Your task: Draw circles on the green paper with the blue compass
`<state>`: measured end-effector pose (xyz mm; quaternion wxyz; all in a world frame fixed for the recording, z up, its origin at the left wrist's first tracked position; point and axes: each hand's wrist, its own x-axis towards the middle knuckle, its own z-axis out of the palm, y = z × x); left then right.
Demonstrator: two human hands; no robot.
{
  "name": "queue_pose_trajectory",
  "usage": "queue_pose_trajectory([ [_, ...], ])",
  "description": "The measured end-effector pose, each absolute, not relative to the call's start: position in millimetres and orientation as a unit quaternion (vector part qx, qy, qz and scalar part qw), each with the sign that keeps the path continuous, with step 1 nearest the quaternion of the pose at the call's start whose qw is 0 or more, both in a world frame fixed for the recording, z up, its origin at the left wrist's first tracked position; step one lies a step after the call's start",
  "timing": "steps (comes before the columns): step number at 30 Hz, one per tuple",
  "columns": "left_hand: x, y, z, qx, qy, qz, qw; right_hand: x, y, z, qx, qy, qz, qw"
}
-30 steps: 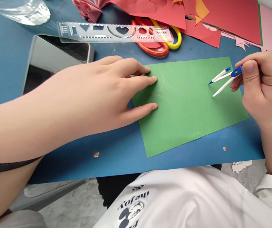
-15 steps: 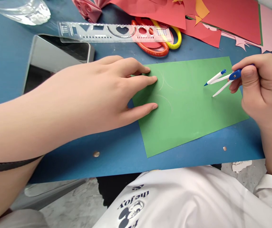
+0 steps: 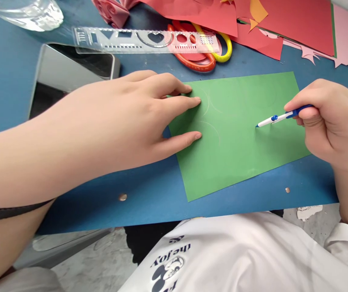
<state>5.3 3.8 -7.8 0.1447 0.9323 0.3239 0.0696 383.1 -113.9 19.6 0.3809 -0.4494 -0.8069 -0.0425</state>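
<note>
A green sheet of paper [image 3: 228, 162] lies on the blue table, with faint curved lines drawn near its left side. My left hand [image 3: 158, 113] rests on the sheet's left edge, fingers spread and fingertips on the paper. In my right hand [image 3: 329, 117] is a white and blue drawing compass [image 3: 279, 118], pinched between thumb and fingers over the right half of the sheet. The compass tip points down and left at the paper; whether it touches I cannot tell. Its second leg is mostly hidden behind the first.
Behind the sheet lie a clear stencil ruler [image 3: 116, 40] and red-and-yellow-handled scissors [image 3: 200, 65], partly under the ruler. A phone [image 3: 76, 65] sits left of them. Red paper [image 3: 295, 24] and pink scraps [image 3: 344, 36] fill the back right. A clear glass [image 3: 37, 16] stands back left.
My right hand has turned the compass, swinging its pencil leg toward me, so the two legs that showed apart now line up. My left hand stays in place.
</note>
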Motion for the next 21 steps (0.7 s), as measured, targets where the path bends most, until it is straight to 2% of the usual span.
queue_pose_trajectory([
  [3,6.3,3.5,-7.3,0.932,0.327,0.064,0.142,379.3,-114.8,15.6,-0.476,-0.792,-0.072,0.375],
  [8,7.7,3.5,-7.4,0.932,0.325,0.069,0.144,377.4,-118.6,14.1,-0.507,-0.78,-0.026,0.367],
  [16,6.8,3.7,-7.6,0.942,0.309,0.068,0.114,377.3,-118.3,16.9,-0.521,-0.781,-0.026,0.344],
  [21,6.0,2.8,-5.2,0.937,0.322,0.06,0.123,375.8,-117.3,17.4,-0.506,-0.78,-0.061,0.364],
])
